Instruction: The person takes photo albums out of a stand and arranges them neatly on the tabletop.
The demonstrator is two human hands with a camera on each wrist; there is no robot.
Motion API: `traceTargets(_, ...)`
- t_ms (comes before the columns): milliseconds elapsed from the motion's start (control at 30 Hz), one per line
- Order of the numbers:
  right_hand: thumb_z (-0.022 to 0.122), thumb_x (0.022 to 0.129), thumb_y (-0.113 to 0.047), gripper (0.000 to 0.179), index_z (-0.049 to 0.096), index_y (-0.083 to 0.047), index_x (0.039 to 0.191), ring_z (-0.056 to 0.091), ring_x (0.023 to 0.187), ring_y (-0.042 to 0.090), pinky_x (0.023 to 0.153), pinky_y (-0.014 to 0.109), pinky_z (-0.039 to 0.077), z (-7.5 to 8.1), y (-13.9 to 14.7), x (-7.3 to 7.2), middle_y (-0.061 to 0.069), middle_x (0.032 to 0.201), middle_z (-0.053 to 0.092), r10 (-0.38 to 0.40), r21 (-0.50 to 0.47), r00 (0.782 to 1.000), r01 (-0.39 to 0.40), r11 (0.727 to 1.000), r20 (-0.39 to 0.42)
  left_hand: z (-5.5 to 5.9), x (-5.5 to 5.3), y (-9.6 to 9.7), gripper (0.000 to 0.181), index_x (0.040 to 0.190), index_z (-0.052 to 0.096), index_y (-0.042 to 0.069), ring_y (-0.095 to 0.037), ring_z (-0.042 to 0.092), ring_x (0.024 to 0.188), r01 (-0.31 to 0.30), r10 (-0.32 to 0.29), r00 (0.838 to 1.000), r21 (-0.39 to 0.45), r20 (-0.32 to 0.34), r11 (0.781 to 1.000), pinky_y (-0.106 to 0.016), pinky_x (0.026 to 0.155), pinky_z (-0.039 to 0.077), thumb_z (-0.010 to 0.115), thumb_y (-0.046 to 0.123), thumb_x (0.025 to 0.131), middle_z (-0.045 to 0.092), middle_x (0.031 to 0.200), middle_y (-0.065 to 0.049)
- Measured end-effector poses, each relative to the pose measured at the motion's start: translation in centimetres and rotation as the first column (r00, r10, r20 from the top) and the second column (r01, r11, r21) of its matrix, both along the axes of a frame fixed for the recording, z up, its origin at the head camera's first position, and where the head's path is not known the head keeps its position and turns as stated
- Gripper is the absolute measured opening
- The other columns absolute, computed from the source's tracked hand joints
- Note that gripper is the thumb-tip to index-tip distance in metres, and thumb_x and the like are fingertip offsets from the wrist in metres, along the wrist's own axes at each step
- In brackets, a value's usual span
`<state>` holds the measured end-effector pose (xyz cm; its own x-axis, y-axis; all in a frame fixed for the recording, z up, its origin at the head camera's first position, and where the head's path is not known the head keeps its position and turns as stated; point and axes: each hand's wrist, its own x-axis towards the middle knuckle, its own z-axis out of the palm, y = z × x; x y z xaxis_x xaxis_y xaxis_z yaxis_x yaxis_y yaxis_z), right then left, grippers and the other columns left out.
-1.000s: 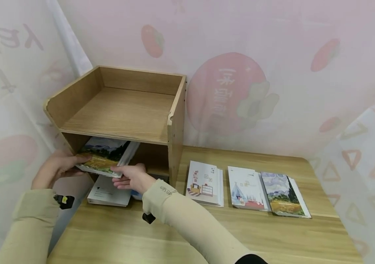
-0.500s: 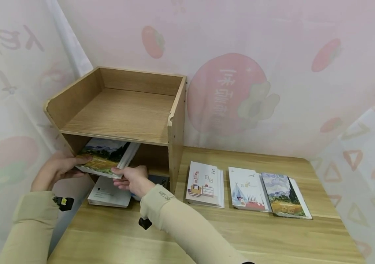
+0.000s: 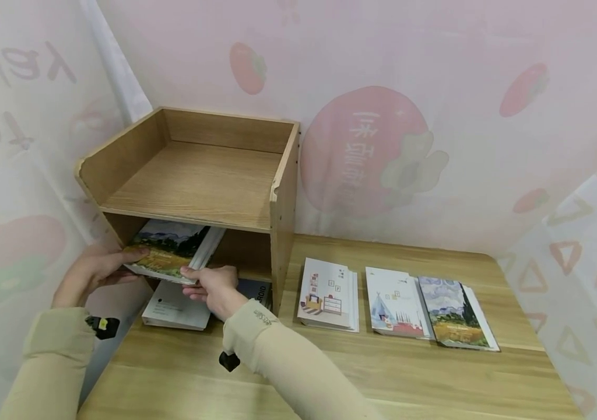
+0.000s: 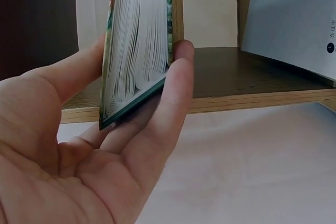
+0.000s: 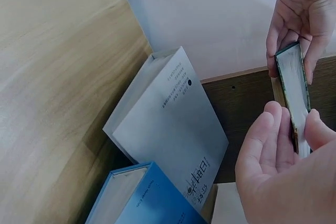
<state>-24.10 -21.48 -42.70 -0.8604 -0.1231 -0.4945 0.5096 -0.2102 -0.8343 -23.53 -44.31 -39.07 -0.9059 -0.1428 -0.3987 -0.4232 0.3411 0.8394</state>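
Note:
A thick book (image 3: 167,245) with a painted landscape cover sits partly inside the middle compartment of the wooden shelf unit (image 3: 284,233). My left hand (image 3: 94,265) grips its left front corner, thumb on top and fingers beneath. On the near right corner my right hand (image 3: 220,289) pinches it between thumb and fingers. Its page block (image 4: 137,40) faces the left wrist camera. White edges show along the book's right side; I cannot tell whether they belong to another book. Below my hands, a white book (image 3: 175,309) and a blue book (image 5: 152,203) lie in the lower compartment.
To the right on the wooden table (image 3: 382,379) lie a white book with a furniture drawing (image 3: 325,291), a white book with a tent drawing (image 3: 395,303) and another landscape-covered book (image 3: 453,312). Printed curtains (image 3: 372,52) hang behind and at both sides.
Both hands keep their hold and the book stays almost in place. The right forearm has shifted slightly left, uncovering more of a dark book cover below. The head view has shifted slightly.

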Motion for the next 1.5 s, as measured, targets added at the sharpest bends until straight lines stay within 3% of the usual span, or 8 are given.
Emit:
traceTargets(200,0.087,0.075,-0.014,0.015,0.074,-0.009,0.079,0.071,0.067,0.03,0.056,0.034,0.059,-0.2,-0.3,0.3,0.01,0.067,0.069,-0.044,0.001,0.999,0.044,0.999,-0.018,-0.2,0.3,0.2,0.077,0.13,0.035,-0.022,-0.018,0.07,0.07,-0.011,0.009,0.999,-0.03,-0.042,1.0,-0.035,0.073,0.059,0.068,0.038,0.094,0.064,0.087,-0.009)
traceTargets(467,0.087,0.075,-0.012,0.016,0.072,-0.008,0.081,0.071,0.065,0.029,0.053,0.031,0.058,-0.1,0.0,0.9,0.008,0.069,0.07,-0.066,-0.005,0.997,0.066,0.998,-0.042,-0.6,1.1,0.6,0.065,0.115,0.05,-0.017,-0.018,0.071,0.068,-0.018,0.014,0.997,-0.046,-0.081,0.999,-0.033,0.07,0.059,0.068,0.041,0.093,0.066,0.085,-0.009)
traceTargets(767,0.087,0.075,-0.012,0.014,0.074,-0.009,0.079,0.069,0.06,0.026,0.045,0.025,0.052,-0.2,0.6,1.4,0.008,0.07,0.07,-0.079,-0.012,0.995,0.079,0.997,-0.062,-0.6,1.8,1.4,0.07,0.112,0.059,-0.017,-0.019,0.071,0.07,0.015,-0.024,0.996,-0.106,-0.089,0.994,-0.031,0.069,0.059,0.067,0.049,0.092,0.068,0.086,-0.008)
traceTargets(900,0.088,0.073,-0.013,0.016,0.073,-0.008,0.077,0.069,0.059,0.025,0.044,0.024,0.052,-0.5,0.8,1.8,0.009,0.069,0.069,-0.1,-0.008,0.992,0.099,0.995,-0.073,-0.8,2.0,1.5,0.056,0.09,0.066,-0.006,-0.021,0.071,0.072,0.006,-0.015,0.997,-0.103,-0.081,0.995,-0.032,0.07,0.059,0.069,0.05,0.09,0.067,0.091,-0.011)
traceTargets(1067,0.087,0.075,-0.014,0.013,0.075,-0.009,0.076,0.068,0.059,0.022,0.045,0.022,0.05,-0.9,0.9,2.4,0.008,0.069,0.07,-0.086,-0.019,0.993,0.084,0.996,-0.076,-1.0,2.4,1.5,0.048,0.066,0.055,0.01,-0.02,0.071,0.072,0.004,-0.01,0.998,-0.087,-0.069,0.996,-0.033,0.07,0.059,0.07,0.049,0.09,0.066,0.09,-0.011)
traceTargets(1200,0.086,0.076,-0.013,0.011,0.076,-0.01,0.075,0.068,0.058,0.022,0.042,0.02,0.047,-1.0,1.0,2.6,0.007,0.068,0.07,-0.085,-0.029,0.993,0.083,0.996,-0.081,-1.0,2.8,1.7,0.047,0.082,0.066,0.001,-0.021,0.071,0.074,0.023,-0.028,0.996,-0.061,-0.081,0.998,-0.033,0.071,0.059,0.069,0.047,0.091,0.065,0.09,-0.009)
traceTargets(1267,0.086,0.075,-0.012,0.01,0.077,-0.01,0.074,0.068,0.057,0.022,0.041,0.019,0.046,-1.0,1.1,2.7,0.008,0.067,0.07,-0.097,-0.031,0.992,0.095,0.995,-0.086,-1.0,2.9,1.9,0.053,0.1,0.068,-0.005,-0.021,0.071,0.075,0.033,-0.038,0.995,-0.059,-0.087,0.998,-0.033,0.072,0.059,0.068,0.047,0.092,0.066,0.092,-0.009)
traceTargets(1500,0.086,0.075,-0.009,0.009,0.077,-0.009,0.074,0.062,0.049,0.016,0.039,0.017,0.043,-0.9,1.5,2.7,0.008,0.067,0.07,-0.117,-0.06,0.99,0.113,0.992,-0.083,-1.1,3.2,2.4,0.072,0.129,0.053,-0.014,-0.019,0.071,0.073,0.051,-0.056,0.995,-0.049,-0.088,0.997,-0.029,0.067,0.059,0.064,0.048,0.094,0.069,0.088,-0.007)
